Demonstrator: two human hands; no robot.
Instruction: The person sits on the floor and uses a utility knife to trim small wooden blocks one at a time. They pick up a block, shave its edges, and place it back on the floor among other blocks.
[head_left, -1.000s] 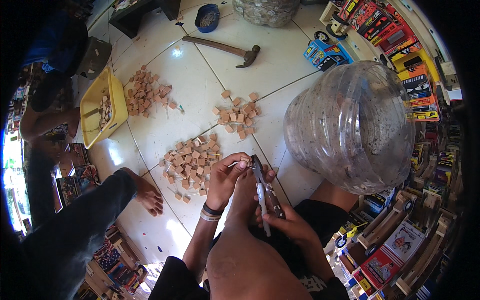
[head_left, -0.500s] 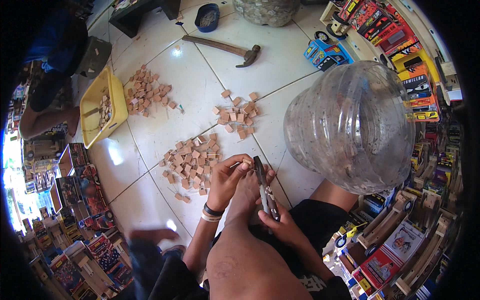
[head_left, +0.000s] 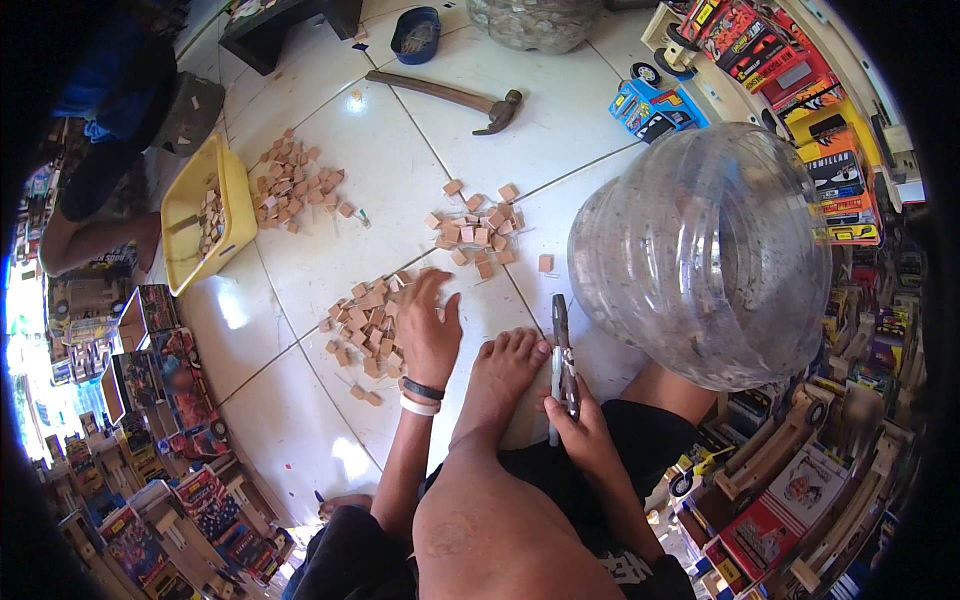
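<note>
The left hand (head_left: 428, 335) lies with its fingers spread on the near heap of small wooden blocks (head_left: 365, 325) on the white tiled floor (head_left: 330, 215); its grip is apart and holds nothing that I can see. The right hand (head_left: 583, 432) is closed around the handles of the pliers (head_left: 563, 365), which point away from the person, with the tips just beside the big clear plastic jug (head_left: 705, 250). Whether the tips of the pliers are together or apart I cannot tell. The person's bare foot (head_left: 500, 375) rests on the floor between the two hands. A second heap of blocks (head_left: 475, 228) lies further out, and a third heap (head_left: 298, 185) is just beside a yellow tray (head_left: 205, 225) that also has some blocks inside. A hammer (head_left: 455, 98) lies on the tiles beyond the heaps, and a small dark blue bowl (head_left: 415, 33) is near the far edge. The jug closes the right side; behind it a blue toy car box (head_left: 655, 105) and rows of coloured boxes (head_left: 820, 140) stand. More toy boxes (head_left: 150, 400) line the left and the near edge. Another person's leg (head_left: 95, 235) is at the left, beside the tray. Open tiles remain between the heaps and in front of the hammer.
</note>
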